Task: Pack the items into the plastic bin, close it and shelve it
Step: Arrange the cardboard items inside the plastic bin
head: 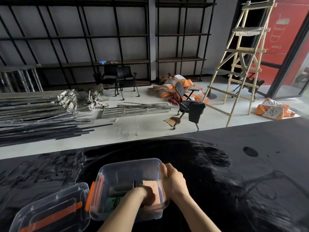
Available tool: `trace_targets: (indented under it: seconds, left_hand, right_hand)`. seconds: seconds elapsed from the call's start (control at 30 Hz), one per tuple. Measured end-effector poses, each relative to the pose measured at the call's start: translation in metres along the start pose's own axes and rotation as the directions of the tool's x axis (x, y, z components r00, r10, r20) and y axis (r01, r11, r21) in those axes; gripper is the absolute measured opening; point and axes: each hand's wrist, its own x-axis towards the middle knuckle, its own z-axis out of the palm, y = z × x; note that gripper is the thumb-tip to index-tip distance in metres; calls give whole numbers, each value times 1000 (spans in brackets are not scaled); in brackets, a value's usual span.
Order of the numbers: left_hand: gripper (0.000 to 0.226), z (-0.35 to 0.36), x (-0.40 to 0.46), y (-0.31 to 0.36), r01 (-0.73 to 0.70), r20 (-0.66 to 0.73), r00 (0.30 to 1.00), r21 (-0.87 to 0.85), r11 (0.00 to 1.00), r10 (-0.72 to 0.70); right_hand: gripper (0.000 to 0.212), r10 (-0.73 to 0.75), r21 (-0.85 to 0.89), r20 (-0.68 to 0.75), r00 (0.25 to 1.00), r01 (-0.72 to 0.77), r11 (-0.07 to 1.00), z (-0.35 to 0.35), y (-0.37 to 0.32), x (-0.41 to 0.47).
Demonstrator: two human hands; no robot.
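Observation:
A clear plastic bin with orange latches stands open on the black table near the front edge. My left hand reaches down inside it, fingers curled on a brownish flat item; whether it grips it is unclear. A pale orange card, a dark roller-like item and a green item lie in the bin. My right hand grips the bin's right rim. The clear lid with an orange handle lies to the left, touching the bin.
The black table stretches to the right and far side. Beyond it on the floor are metal bars, office chairs, orange sacks and a wooden ladder. Black shelving lines the back wall.

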Motion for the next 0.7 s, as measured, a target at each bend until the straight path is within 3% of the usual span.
trace_targets:
  seconds: [0.03, 0.2, 0.3, 0.37, 0.47, 0.53, 0.63, 0.7]
  left_hand:
    - [44, -2, -5, 2, -10, 41, 999, 127, 992, 4]
    - [42, 1, 6, 0, -89, -39, 992, 461, 883, 121]
    - [38, -7, 5, -1, -14, -271, 953, 412, 911, 137]
    - [37, -13, -1, -2, -93, -357, 892, 455, 886, 277]
    - [49, -13, -4, -9, -237, -298, 848, 529, 815, 439]
    - [52, -8, 0, -14, -248, -262, 854, 553, 795, 449]
    - [40, -3, 7, -15, -260, -266, 843, 560, 787, 468]
    - [34, -1, 10, -15, -270, -274, 829, 566, 779, 487]
  right_hand:
    - [45, -6, -12, 0, 1000, 6, 1000, 0, 0, 0]
    - [48, -29, -147, -8, 1000, 28, 989, -6, 1, 2]
    - [51, -36, -99, 4, 999, 36, 994, -14, 6, 7]
    - [50, -67, -78, -64, 996, 62, 995, -19, 15, 11]
    - [44, -137, -305, -159, 978, 83, 949, -21, 40, 14]
    - [50, -144, -404, -135, 980, 78, 911, -16, 55, 15]
    - [57, -119, -397, -97, 988, 71, 915, -14, 67, 19]
    - [63, -125, -524, -26, 992, 93, 847, -11, 79, 20]
